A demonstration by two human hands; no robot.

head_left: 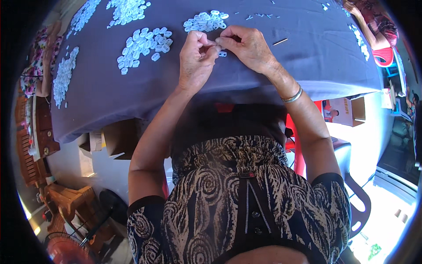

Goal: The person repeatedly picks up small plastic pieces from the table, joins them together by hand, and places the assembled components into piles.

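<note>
My left hand (196, 61) and my right hand (251, 49) meet above the dark cloth, fingertips pressed together in a pinch. Whatever small thing is between them is mostly hidden by the fingers, so I cannot make out its kind. Just below the fingertips lies a small white plastic piece (222, 54) with holes. Beyond my hands is a heap of similar white pieces (205, 21), and a larger pile (144, 47) spreads to the left of my left hand. A thin brass-coloured rod (280, 42) rests on the cloth to the right of my right hand.
Several small metal-looking bits (263, 16) lie at the far side of the grey-blue tablecloth (316, 66). More white heaps (66, 75) sit along the left edge. Other people's arms (373, 33) show at the table's sides. A fan (70, 246) stands on the floor, lower left.
</note>
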